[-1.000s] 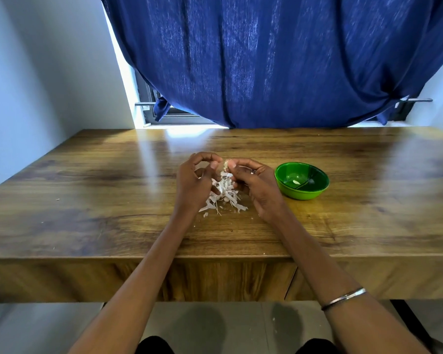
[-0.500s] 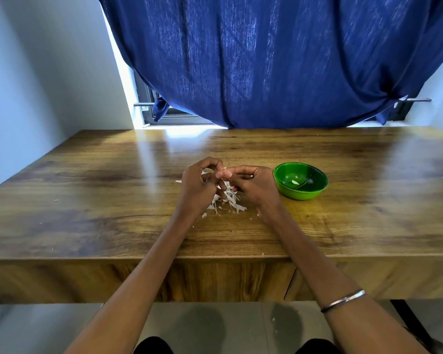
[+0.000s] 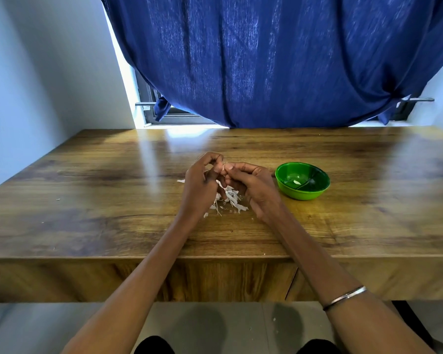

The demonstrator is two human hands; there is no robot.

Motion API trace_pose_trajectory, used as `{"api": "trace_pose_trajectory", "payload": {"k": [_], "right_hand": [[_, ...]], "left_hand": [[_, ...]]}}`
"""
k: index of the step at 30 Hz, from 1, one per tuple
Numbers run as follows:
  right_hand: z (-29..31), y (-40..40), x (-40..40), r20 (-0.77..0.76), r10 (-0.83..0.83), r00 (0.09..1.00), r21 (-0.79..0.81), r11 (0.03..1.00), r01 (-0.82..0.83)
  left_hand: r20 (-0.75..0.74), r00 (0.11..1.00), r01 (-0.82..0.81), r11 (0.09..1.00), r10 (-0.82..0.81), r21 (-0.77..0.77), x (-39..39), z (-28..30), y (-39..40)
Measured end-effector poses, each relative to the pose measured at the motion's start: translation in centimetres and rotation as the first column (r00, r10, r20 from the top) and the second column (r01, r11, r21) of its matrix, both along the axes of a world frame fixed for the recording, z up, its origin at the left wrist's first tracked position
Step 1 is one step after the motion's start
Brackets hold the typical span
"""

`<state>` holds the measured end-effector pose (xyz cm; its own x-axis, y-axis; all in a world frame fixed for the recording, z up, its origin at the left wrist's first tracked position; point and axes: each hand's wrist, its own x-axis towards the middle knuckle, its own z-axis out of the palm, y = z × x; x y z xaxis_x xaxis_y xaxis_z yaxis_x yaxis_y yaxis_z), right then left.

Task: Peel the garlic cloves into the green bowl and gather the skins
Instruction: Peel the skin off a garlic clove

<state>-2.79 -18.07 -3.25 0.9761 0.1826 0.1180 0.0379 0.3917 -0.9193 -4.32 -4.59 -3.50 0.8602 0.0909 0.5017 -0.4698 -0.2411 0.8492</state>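
My left hand and my right hand meet at the fingertips above the middle of the wooden table. Both pinch a small garlic clove, mostly hidden by the fingers. Under and between the hands lies a loose pile of white garlic skins. A green bowl stands just right of my right hand, with a small pale piece of garlic inside it.
A dark blue curtain hangs behind the table's far edge, over a window. Small skin flakes dot the table, one just left of my left hand. The table's front edge runs close to my forearms.
Both hands have lifted slightly off the skin pile and drawn closer together, fingertips working the clove. The bowl and the pile have stayed put.
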Motion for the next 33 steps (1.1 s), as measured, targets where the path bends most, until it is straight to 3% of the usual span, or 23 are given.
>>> {"api": "trace_pose_trajectory", "payload": {"k": [8,17,25,33], "right_hand": [[0.44,-0.22,-0.35,-0.023,-0.032,0.999,0.076,0.997,0.034],[0.27,-0.25,-0.29,0.010,-0.124,0.992,-0.100,0.987,0.124],[0.37,-0.26,-0.44,0.008,-0.161,0.987,-0.184,0.970,0.160],[0.31,-0.26,-0.34,-0.008,-0.155,0.988,-0.213,0.966,0.150]], "left_hand": [[-0.029,0.998,-0.054,0.994,0.052,-0.091,-0.05,0.09,0.39],[0.024,0.992,-0.124,0.992,0.124,-0.024,-0.42,0.28,0.28],[-0.013,0.990,-0.138,0.990,0.138,0.024,-0.17,0.02,0.31],[0.066,0.971,-0.235,0.970,0.231,0.066,-0.46,0.01,0.18]]}}
